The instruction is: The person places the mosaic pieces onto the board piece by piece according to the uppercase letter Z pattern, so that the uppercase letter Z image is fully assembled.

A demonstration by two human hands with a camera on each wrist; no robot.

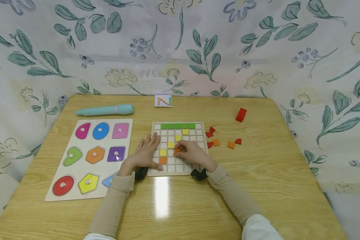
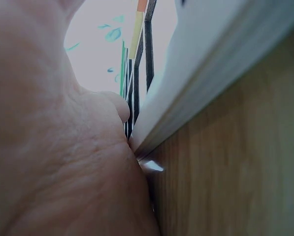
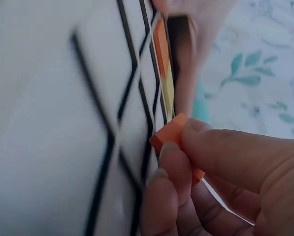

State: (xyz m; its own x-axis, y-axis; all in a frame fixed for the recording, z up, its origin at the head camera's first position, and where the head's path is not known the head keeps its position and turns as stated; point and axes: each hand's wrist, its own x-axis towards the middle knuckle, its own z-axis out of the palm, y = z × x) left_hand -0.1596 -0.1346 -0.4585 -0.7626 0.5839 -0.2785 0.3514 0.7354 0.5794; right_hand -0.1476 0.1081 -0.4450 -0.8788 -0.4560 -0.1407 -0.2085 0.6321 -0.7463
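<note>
A white gridded board [image 1: 171, 168] lies in front of me. Green tiles [image 1: 178, 126] line its top row, yellow tiles [image 1: 171, 145] step diagonally down leftward, and an orange tile [image 1: 163, 160] sits below them. My left hand [image 1: 144, 154] rests across the board's left edge, fingers spread. Over the middle cells, my right hand [image 1: 193, 152] pinches an orange square tile [image 3: 167, 132] between thumb and fingers. Another bit of orange [image 3: 198, 174] shows lower among those fingers; whether it is a second tile I cannot tell.
Loose red quarter-round pieces [image 1: 212, 129] and orange tiles [image 1: 231, 145] lie right of the board, with a red block [image 1: 241, 114] behind. A small pattern card [image 1: 163, 101] is at the back. Leftward are a knobbed shape puzzle [image 1: 87, 141] and a teal pen-shaped object [image 1: 105, 110].
</note>
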